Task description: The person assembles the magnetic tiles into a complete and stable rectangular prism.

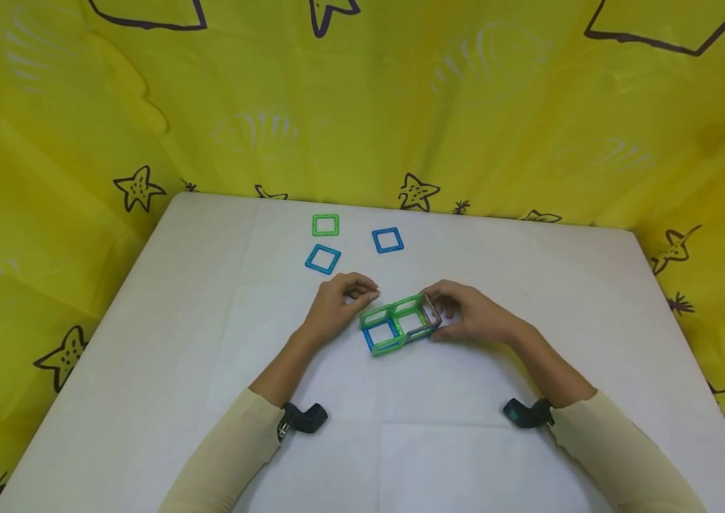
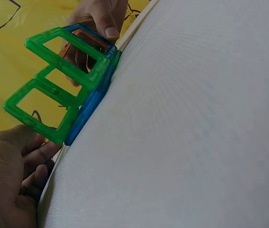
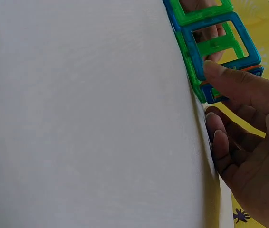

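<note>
A joined structure of magnetic tiles [image 1: 389, 345] sits on the white table, made of square open frames. Green tiles stand at its left part around a blue base tile [image 1: 367, 338]. A blue tile [image 3: 248, 40] stands upright at the right part, and an orange tile [image 2: 92, 38] closes the right end. My right hand [image 1: 474, 313] holds that end, the thumb on the blue tile's lower corner and fingers behind. By the structure's left end, my left hand [image 1: 337, 306] hovers with fingers loosely bent and nothing in them.
Behind the left hand lie three loose square tiles: a green one [image 1: 325, 234], a light blue one [image 1: 315, 268] and a darker blue one [image 1: 389, 249]. A yellow patterned curtain [image 1: 362, 107] borders the table's back and sides.
</note>
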A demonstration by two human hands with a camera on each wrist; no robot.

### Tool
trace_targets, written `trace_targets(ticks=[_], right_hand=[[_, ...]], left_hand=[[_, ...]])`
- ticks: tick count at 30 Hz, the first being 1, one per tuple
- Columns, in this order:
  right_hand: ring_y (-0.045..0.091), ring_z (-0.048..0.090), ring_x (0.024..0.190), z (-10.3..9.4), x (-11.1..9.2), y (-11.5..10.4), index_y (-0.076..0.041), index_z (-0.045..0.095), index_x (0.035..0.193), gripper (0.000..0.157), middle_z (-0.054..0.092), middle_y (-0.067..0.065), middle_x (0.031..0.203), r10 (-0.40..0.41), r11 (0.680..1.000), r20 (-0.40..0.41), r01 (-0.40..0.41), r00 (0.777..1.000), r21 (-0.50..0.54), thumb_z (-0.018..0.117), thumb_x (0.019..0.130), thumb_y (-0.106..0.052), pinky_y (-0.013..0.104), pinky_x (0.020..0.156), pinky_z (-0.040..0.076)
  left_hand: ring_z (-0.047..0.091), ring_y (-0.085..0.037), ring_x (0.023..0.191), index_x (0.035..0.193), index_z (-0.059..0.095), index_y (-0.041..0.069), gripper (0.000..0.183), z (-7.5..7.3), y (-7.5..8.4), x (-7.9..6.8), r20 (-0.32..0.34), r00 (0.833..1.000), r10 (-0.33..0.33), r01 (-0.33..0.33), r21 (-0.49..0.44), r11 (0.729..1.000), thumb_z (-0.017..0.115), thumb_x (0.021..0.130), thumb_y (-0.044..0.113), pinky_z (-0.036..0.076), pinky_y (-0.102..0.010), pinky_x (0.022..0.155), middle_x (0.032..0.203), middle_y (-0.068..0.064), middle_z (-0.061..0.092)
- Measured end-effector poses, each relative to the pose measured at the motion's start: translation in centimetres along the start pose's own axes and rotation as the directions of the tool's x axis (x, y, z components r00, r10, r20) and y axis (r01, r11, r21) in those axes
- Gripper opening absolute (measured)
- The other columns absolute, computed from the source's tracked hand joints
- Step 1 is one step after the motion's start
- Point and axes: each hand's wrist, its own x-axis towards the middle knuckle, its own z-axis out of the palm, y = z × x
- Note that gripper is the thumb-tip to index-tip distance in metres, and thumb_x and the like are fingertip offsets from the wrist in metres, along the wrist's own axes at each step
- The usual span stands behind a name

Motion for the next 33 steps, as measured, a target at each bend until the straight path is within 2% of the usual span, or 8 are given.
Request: trace_targets(ticks=[9,16,22,33], right_hand=[[0.021,0.056,0.093,1.3,-1.9,0.4,-0.007,0.065,0.133,0.067,0.062,-0.001,0.102,-0.003,1.000,-0.138,0.001,0.990,-0.012,0.098,0.075,-0.016,0.028,0.079,0.048],[0.022,0.057,0.094,2.4,-3.0,0.6,-0.009,0.066,0.132,0.067,0.062,0.001,0.102,-0.005,0.999,-0.235,0.013,0.972,0.035,0.098,0.074,-0.012,0.024,0.081,0.048],[0.020,0.058,0.093,2.9,-3.2,0.8,-0.013,0.066,0.132,0.066,0.063,-0.001,0.102,-0.013,0.998,-0.259,0.029,0.966,0.055,0.098,0.074,-0.012,0.024,0.081,0.048],[0.022,0.057,0.088,3.0,-3.2,1.1,-0.009,0.068,0.128,0.063,0.063,0.002,0.099,-0.037,0.998,-0.306,0.053,0.951,0.043,0.098,0.074,-0.012,0.026,0.075,0.048]], left_hand=[[0.068,-0.013,0.093,0.113,0.075,0.010,0.016,0.2,-0.2,0.1,-0.005,1.000,0.012,-0.012,0.005,1.000,0.073,0.102,0.020,0.054,-0.036,0.087,0.103,0.002,0.077],[0.068,-0.013,0.092,0.113,0.075,0.010,0.015,0.3,-0.1,0.3,-0.010,1.000,0.012,-0.012,0.013,1.000,0.073,0.101,0.019,0.054,-0.035,0.087,0.103,0.002,0.077],[0.068,-0.013,0.092,0.113,0.075,0.010,0.015,0.3,-0.2,0.2,-0.009,1.000,-0.008,0.008,0.005,1.000,0.073,0.101,0.020,0.054,-0.035,0.087,0.102,0.002,0.077],[0.066,-0.014,0.090,0.114,0.075,0.012,0.015,0.2,-0.1,-0.1,-0.018,0.999,-0.044,0.043,-0.040,0.998,0.071,0.103,0.021,0.053,-0.035,0.085,0.101,0.004,0.077]])
